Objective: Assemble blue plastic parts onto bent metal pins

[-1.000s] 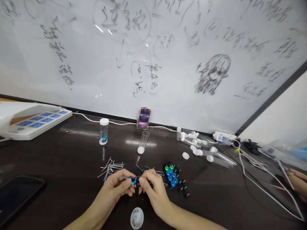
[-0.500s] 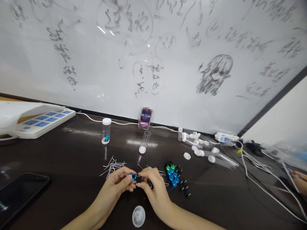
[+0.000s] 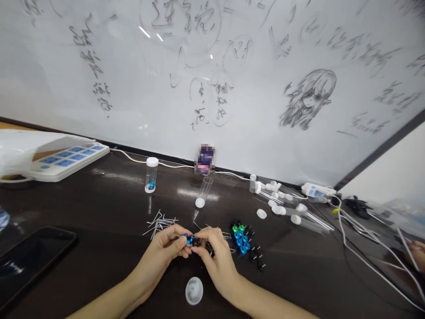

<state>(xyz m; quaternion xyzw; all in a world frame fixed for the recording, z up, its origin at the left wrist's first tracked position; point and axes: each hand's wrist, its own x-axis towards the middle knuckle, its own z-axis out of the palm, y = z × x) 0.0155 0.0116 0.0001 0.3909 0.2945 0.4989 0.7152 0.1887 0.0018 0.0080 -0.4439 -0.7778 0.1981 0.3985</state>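
Note:
My left hand (image 3: 166,248) is closed, pinching a small blue metal part (image 3: 189,239) between thumb and fingers. A thin rod runs back from that part under the left fingers. Against its right side sits a small black piece (image 3: 196,241), gripped by the fingertips of my right hand (image 3: 215,250); the two pieces touch or nearly touch. Left of the hands lies a pile of L-shaped hex keys (image 3: 160,223), and more thin rods show behind the right hand. Blue and green metal parts (image 3: 241,239) and black pieces with pins (image 3: 256,257) are grouped to the right.
A capped clear tube (image 3: 152,174) holds a blue part; an uncapped clear tube (image 3: 205,188) stands beside it. Nearest me is a round translucent lid (image 3: 194,290). Also present: a phone (image 3: 36,261), power strip (image 3: 66,161), loose tubes (image 3: 305,221), cables (image 3: 355,232), and another person's hand (image 3: 416,252).
The view has shifted slightly, so the table's objects sit a little higher and further right. Both hands keep the same pinch on the blue and black pieces.

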